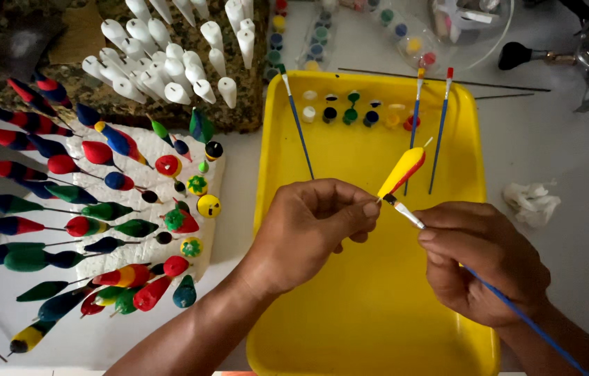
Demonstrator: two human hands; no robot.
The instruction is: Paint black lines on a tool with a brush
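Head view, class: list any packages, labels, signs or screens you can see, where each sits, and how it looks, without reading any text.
Paint pot strips: above the yellow tray, clear plastic packs of small round pots with coloured lids.
Clear plastic tub: top right, round, white pieces inside.
No signs or screens show, and no label can be made out.

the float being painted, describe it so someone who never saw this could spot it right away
Start at the big yellow tray in the middle of the white table. Above it the left hand pinches a tapered float at its lower tip, while the right hand puts a blue-handled brush to that tip. It is the only float off the racks, yellow with a red stripe.
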